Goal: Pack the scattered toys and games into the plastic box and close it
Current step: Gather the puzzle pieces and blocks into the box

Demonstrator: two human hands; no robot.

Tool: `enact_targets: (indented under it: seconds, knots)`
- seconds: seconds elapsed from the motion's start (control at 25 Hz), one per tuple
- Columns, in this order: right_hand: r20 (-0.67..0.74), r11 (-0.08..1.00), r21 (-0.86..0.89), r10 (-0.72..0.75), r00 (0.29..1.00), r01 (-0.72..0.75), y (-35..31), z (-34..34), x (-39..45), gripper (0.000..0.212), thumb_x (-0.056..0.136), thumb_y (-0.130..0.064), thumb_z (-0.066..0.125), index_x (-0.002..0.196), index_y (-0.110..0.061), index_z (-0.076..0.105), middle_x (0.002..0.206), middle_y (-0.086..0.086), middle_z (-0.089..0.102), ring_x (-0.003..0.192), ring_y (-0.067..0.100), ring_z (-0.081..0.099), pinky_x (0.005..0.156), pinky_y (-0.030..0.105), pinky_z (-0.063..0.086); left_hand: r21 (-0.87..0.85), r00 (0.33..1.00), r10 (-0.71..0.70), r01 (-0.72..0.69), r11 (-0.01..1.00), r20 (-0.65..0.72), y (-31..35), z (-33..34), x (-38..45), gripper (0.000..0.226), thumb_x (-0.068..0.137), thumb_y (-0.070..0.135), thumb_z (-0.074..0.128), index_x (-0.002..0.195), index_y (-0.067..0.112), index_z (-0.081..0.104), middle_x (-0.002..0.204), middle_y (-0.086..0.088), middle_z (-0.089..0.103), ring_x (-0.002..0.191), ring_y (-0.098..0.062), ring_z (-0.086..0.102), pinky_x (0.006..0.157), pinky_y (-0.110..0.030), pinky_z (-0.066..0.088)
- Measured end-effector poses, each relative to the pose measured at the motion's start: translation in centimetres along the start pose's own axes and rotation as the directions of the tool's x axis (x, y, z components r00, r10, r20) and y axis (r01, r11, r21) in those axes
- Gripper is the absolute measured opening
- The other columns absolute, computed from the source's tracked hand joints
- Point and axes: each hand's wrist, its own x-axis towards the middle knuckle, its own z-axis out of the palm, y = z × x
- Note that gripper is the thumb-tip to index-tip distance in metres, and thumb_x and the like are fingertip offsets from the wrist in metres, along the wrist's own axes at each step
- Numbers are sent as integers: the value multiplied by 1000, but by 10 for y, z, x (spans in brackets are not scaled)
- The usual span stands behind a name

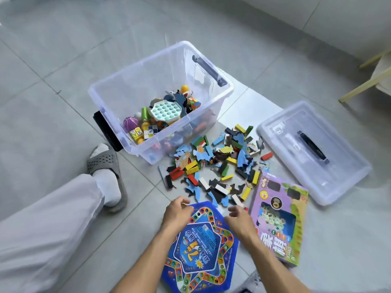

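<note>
1. Far left: a pale trouser leg (42,225) stretched over the grey tiled floor (53,85), ending in a white sock inside a grey slipper (108,172).
2. Just right of the slipper: the clear plastic box (118,89), upright and uncovered on the floor, with a black latch at its near-left end and another at the far-right end.
3. Inside the box, heaped toward its near side: a purple ball (130,123), small printed cubes, a teal bubble-pop toy (165,112), a yellow ball and other mixed toys.
4. Lower centre: the left hand (176,215), hovering over the top edge of the blue star-shaped game board (201,250), fingers loosely curled, holding nothing.
5. The board itself lying flat on the floor, partly hidden beneath both forearms.
6. Beyond the hands, right of the box's near corner: a scattered pile of coloured blocks and puzzle pieces (220,166), spread on the floor between box and lid.
7. Right hand (240,218), just beside the left, fingers relaxed and slightly bent, empty, near the purple box's edge.
8. Purple game box (279,218), flat on the floor, touching the pile's near-right fringe.
9. Further right: the clear lid (338,172) with a black handle, resting on the floor apart from the box.
10. Top right corner: pale wooden furniture legs (364,85).
</note>
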Motion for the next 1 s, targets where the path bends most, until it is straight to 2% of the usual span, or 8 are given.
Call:
enact_targets:
  seconds: [0.12, 0.2, 0.4, 0.52, 0.64, 0.76, 0.84, 1.0]
  knots:
    - [120, 914, -367, -138, 983, 173, 20, 28, -5, 44, 85, -23, 58, 127, -19, 50, 126, -1, 53, 107, 21, 55, 83, 31, 45, 439, 992, 122, -129, 889, 45, -30, 22, 10, 54, 89, 30, 52, 142, 24, 42, 143, 4, 44, 126, -20, 45, 104, -36, 40]
    - [100, 845, -486, -199, 975, 222, 30, 41, -5, 45, 83, -27, 55, 126, -20, 46, 124, 2, 51, 103, 22, 52, 86, 35, 47, 572, 982, 183, -170, 803, 35, -37, 28, 17, 54, 93, 35, 48, 145, 24, 37, 145, 6, 40, 129, -20, 39, 105, -38, 37]
    - [153, 927, -351, -79, 985, 129, 27, 43, 10, 25, 83, -30, 53, 107, -23, 52, 110, 1, 61, 89, 18, 60, 76, 36, 53, 719, 989, 114, -14, 695, -90, -31, 29, 23, 37, 91, 27, 40, 125, 20, 53, 128, -1, 52, 116, -23, 45, 96, -39, 37]
    - [-75, 951, -268, -179, 981, 153, 21, 29, 23, 23, 89, -21, 50, 111, -18, 57, 110, 2, 65, 90, 18, 60, 77, 35, 52, 662, 973, 211, -97, 743, -94, -13, 42, 31, 31, 91, 23, 44, 120, 18, 55, 123, -2, 58, 112, -22, 50, 93, -37, 39]
    - [-317, 954, -234, -258, 913, 188, 23, 6, 46, 27, 89, -15, 51, 116, -19, 53, 110, 1, 59, 91, 19, 53, 74, 34, 46, 567, 937, 347, -270, 779, -31, 12, 71, 43, 26, 92, 22, 50, 117, 18, 55, 116, -1, 61, 105, -21, 54, 85, -34, 44]
    - [-259, 873, -440, -347, 901, 210, 32, -5, 70, 25, 88, -16, 55, 113, -18, 54, 109, 3, 56, 90, 22, 51, 70, 36, 45, 694, 834, 504, -500, 518, 224, 21, 101, 47, 26, 91, 16, 53, 116, 20, 56, 113, -3, 56, 106, -24, 50, 84, -35, 43]
    - [-223, 817, -543, -362, 905, 193, 32, -4, 81, 21, 88, -22, 57, 109, -17, 55, 105, 5, 56, 88, 26, 51, 66, 36, 43, 766, 775, 544, -551, 332, 322, 15, 111, 52, 24, 84, 11, 62, 106, 19, 61, 106, -5, 52, 97, -26, 51, 76, -36, 42]
    - [-246, 778, -604, -387, 889, 172, 27, 2, 87, 16, 86, -25, 62, 98, -16, 58, 90, 5, 62, 78, 26, 52, 63, 35, 38, 781, 704, 643, -569, 258, 301, 1, 116, 64, 21, 68, 19, 78, 84, 17, 65, 90, -4, 55, 81, -24, 54, 66, -35, 44]
